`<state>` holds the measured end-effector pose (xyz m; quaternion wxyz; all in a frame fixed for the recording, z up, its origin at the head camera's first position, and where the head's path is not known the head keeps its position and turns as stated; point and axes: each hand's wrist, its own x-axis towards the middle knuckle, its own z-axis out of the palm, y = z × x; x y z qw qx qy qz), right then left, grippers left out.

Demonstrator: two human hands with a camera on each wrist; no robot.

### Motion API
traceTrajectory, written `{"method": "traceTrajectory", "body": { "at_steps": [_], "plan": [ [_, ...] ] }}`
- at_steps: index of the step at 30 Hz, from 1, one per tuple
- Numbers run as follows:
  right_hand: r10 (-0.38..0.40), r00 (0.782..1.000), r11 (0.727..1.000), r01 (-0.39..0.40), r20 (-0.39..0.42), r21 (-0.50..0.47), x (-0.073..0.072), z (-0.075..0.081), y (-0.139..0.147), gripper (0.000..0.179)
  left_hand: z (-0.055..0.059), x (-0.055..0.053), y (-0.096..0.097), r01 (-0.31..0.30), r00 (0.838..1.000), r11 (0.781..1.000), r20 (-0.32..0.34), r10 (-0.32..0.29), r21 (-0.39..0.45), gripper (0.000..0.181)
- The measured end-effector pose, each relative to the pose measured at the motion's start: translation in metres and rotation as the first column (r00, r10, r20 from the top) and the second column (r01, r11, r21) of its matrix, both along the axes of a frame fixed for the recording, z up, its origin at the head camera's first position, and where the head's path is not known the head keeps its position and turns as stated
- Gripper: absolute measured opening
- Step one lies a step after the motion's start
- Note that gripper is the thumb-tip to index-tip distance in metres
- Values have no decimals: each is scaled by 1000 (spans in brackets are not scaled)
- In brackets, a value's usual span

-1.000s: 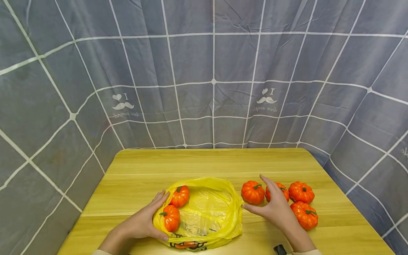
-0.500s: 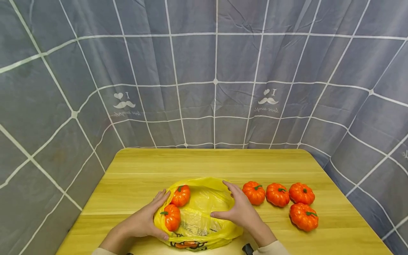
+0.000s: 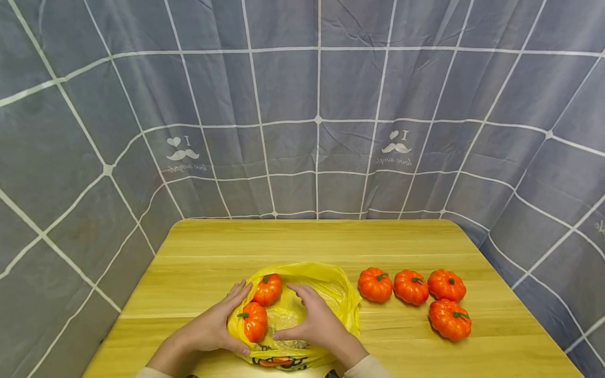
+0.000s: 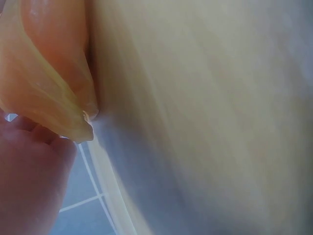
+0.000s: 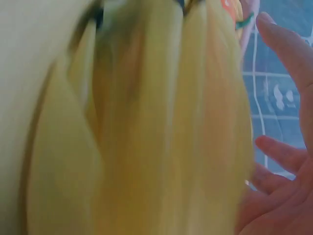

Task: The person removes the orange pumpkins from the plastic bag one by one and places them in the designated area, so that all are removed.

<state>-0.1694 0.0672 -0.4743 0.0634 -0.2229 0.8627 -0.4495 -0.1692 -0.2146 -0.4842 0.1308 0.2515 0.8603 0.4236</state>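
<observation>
A yellow plastic bag [image 3: 326,273] lies with its mouth spread wide, dark print on its front. Inside, at the left end, sit two small orange pumpkins with green stems, a rear pumpkin [image 3: 268,290] and a front pumpkin [image 3: 256,323]. My left hand [image 3: 215,323] holds the bag's left end, fingers along the back and thumb at the front rim. Over the bag's mouth, my right hand [image 3: 319,323] faces the two pumpkins, its thumb and fingers spread and nothing between them. In the right wrist view, the bag's wall [image 5: 161,122] hides most of the inside.
Several more orange pumpkins stand on the table right of the bag, among them a nearest pumpkin [image 3: 375,285] and a front right pumpkin [image 3: 450,319]. Behind the wooden table [image 3: 302,239] hangs a grey curtain [image 3: 293,94] with white grid lines.
My right hand has moved left, from beside the pumpkins on the table to over the bag's mouth. The left hand keeps its place on the bag.
</observation>
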Motion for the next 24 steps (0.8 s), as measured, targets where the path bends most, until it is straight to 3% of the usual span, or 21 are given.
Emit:
{"method": "traceTrajectory", "body": {
  "at_steps": [8,16,24],
  "plan": [
    [49,999,998,-48,-20,42,3,-6,-26,95,1,0,-1,0,1000,1000,-24,0,-9,130],
    [73,994,996,-69,-79,60,3,-15,-39,73,0,0,0,-8,1000,1000,-11,8,-13,129],
    [111,989,991,-102,-95,91,3,-19,-46,76,-1,1,2,-6,1000,1000,4,6,-9,130]
  ]
}}
